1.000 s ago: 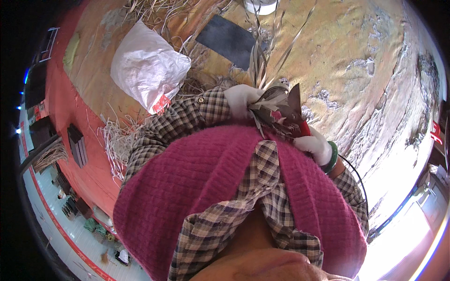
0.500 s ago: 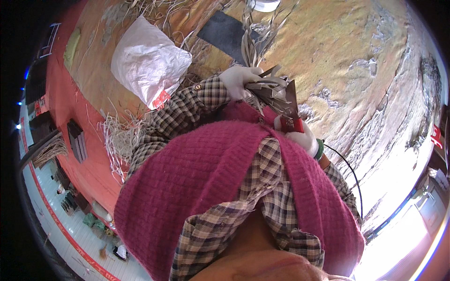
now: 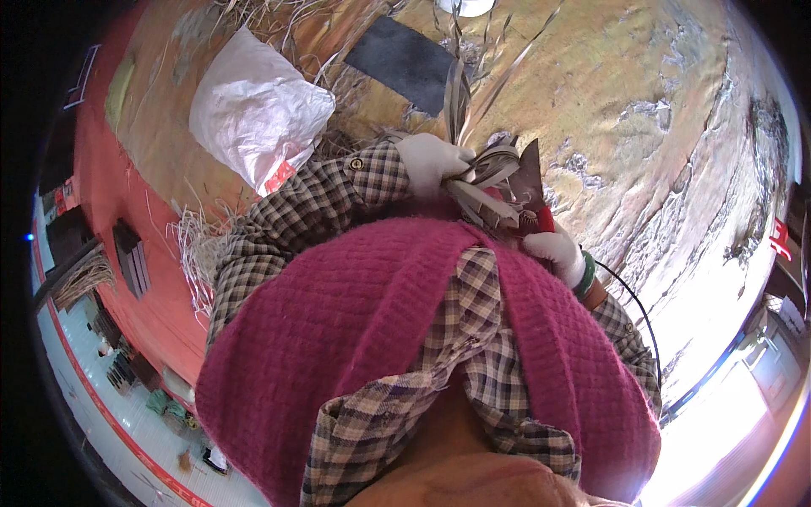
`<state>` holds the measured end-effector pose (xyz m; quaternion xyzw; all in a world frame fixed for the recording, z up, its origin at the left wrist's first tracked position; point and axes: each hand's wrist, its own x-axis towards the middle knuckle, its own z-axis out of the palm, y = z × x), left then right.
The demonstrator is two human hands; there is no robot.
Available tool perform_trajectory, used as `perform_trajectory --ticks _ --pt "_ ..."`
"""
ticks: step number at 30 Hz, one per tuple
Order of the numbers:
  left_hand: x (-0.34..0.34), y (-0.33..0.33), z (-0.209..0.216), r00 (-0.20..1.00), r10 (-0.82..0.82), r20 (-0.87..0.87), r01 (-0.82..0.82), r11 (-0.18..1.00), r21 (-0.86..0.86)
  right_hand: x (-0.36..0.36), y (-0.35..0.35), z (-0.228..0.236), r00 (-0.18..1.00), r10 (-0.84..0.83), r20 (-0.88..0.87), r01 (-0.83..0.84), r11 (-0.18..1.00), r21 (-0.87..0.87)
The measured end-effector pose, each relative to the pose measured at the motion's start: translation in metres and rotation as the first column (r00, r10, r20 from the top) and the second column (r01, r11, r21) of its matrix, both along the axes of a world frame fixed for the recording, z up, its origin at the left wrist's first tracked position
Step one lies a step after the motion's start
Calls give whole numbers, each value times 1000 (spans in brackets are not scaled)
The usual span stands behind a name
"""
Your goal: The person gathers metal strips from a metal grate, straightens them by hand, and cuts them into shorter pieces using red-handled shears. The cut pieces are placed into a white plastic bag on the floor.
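Note:
My left hand, in a white glove, is closed round a bundle of flat grey-brown strips. Long loose ends of the bundle fan out beyond the hand, and shorter, curled ends hang toward my right. A white glove also covers my right hand, which is wrapped round the red handle of a knife. Its broad dark blade points away from me, close beside the curled strip ends. Whether the blade touches the strips I cannot tell. My right fingers are partly hidden behind the handle.
A white woven sack lies at the far left, with a dark rectangular mat right of it. Pale shredded fibres are heaped by my left elbow. A black cable curves past my right forearm. A white round container shows at the top edge.
My right hand and the knife have shifted slightly to the right and nearer me. The strips' short ends have spread and curled, while my left hand keeps its hold.

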<state>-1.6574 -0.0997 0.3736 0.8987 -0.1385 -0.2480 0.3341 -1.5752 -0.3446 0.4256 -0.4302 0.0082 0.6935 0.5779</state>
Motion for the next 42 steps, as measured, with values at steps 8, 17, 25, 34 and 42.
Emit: perform_trajectory --ticks 8,17,25,34,42 --pt "-4 12 -27 928 233 290 -120 925 -360 -15 5 -9 983 -165 81 173 978 -113" --pt "2 16 -30 961 190 202 -97 913 -397 -28 -4 -17 965 -168 204 193 975 -111" --pt "5 9 -22 972 122 200 -78 974 -212 -31 -15 -31 927 -81 367 139 981 -133" --pt "9 -19 1 986 -157 -48 164 947 276 -8 -18 -13 966 -173 -191 187 981 53" --pt "-3 9 -15 989 85 119 -67 987 -147 -26 -3 -13 960 -34 277 121 946 -302"
